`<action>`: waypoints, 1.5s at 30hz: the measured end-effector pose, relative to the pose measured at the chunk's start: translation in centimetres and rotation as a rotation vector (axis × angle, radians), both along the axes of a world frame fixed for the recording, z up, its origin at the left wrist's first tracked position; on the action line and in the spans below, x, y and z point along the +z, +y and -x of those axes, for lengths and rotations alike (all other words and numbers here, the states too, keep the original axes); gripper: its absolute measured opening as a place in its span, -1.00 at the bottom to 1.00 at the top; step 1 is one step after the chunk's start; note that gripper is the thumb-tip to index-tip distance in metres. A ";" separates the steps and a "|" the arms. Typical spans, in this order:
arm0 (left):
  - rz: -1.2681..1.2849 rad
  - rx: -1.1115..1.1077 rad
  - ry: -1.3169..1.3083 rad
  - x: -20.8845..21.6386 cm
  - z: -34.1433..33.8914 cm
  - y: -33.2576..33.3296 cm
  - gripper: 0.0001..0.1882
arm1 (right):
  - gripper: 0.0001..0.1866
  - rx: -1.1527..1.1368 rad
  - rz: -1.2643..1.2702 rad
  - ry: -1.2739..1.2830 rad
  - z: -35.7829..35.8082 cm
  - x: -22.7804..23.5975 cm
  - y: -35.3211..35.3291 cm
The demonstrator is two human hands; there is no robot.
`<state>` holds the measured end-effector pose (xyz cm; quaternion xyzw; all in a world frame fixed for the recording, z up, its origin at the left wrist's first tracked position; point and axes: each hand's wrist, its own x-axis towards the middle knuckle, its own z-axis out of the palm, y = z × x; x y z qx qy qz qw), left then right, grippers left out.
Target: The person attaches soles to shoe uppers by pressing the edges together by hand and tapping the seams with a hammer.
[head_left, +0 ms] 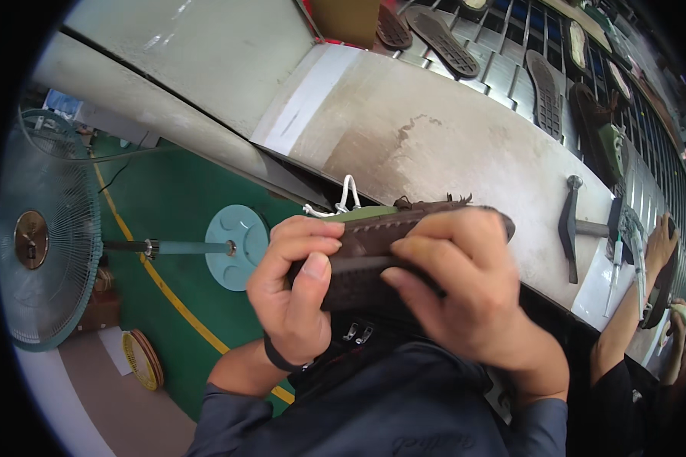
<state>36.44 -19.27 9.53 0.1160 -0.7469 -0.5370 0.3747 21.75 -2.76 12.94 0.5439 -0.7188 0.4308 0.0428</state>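
I hold a brown shoe (367,242) on its side in front of my body, above the lower edge of the bench. A stitched seam runs along its upper, and a darker sole (356,291) faces me. My left hand (297,286) is closed round one end, thumb on the near side and fingers over the top. At the middle of the shoe, my right hand (469,286) has its fingers curled, with fingertips and thumb at the edge between upper and sole; it is slightly blurred. Green lining and a white cord loop (348,192) show behind the shoe.
A pale bench (465,145) borders a roller conveyor carrying soles (443,42) and shoes (596,133). A hammer (575,228) lies at right, near a co-worker's hand (661,244). A standing fan (34,236) and its blue base (236,245) occupy the left.
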 end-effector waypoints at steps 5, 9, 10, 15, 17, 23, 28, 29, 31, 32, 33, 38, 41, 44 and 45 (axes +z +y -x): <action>-0.169 -0.058 -0.004 -3.7 1.2 0.9 -0.70 | -0.58 -0.034 -0.265 -0.038 4.5 -1.0 4.3; -0.098 -0.149 -0.059 -3.0 1.9 0.7 -0.67 | -0.58 0.026 -0.252 -0.117 5.4 -1.0 5.1; -0.087 -0.172 -0.080 -2.9 2.0 0.2 -0.67 | -0.58 0.018 -0.259 -0.119 5.4 -1.1 4.9; 0.086 -0.315 -0.245 -1.5 2.0 -0.8 -0.67 | -0.64 0.058 -0.259 -0.126 4.9 -1.4 4.2; 0.075 -0.326 -0.278 -1.2 2.0 -0.6 -0.63 | -0.65 0.044 -0.267 -0.139 4.7 -1.4 4.2; -0.015 -0.369 -0.364 -0.6 1.5 -0.6 -0.72 | -0.67 0.026 -0.300 -0.202 4.4 -0.8 3.7; -0.109 -0.338 -0.409 -0.5 1.7 -0.1 -0.75 | -0.68 0.027 -0.314 -0.215 4.4 -0.8 3.3; -0.103 -0.325 -0.421 -0.6 1.7 0.0 -0.75 | -0.68 0.029 -0.314 -0.217 4.5 -0.9 3.3; -0.153 -0.288 -0.409 -0.7 2.0 0.5 -0.76 | -0.68 0.024 -0.308 -0.210 4.4 -0.9 3.3; -0.203 -0.251 -0.393 -0.7 2.0 0.7 -0.77 | -0.68 0.022 -0.309 -0.212 4.4 -0.8 3.3; -0.204 -0.253 -0.394 -0.9 2.1 0.8 -0.77 | -0.68 0.015 -0.326 -0.203 4.3 -0.6 3.2; -0.159 -0.163 -0.305 -2.7 1.7 3.4 -0.72 | -0.64 0.022 -0.416 -0.146 5.7 0.2 3.0; 0.073 -0.284 -0.335 -2.6 1.6 4.9 -0.42 | -0.44 -0.063 -0.379 0.042 8.6 0.5 3.6; 0.330 -0.324 -0.351 -2.5 2.6 6.0 -0.22 | -0.47 -0.030 -0.159 -0.259 13.9 -2.9 5.8; 0.386 -0.318 -0.342 -3.0 3.0 6.0 -0.21 | -0.52 -0.115 -0.066 -0.350 15.2 -4.4 6.0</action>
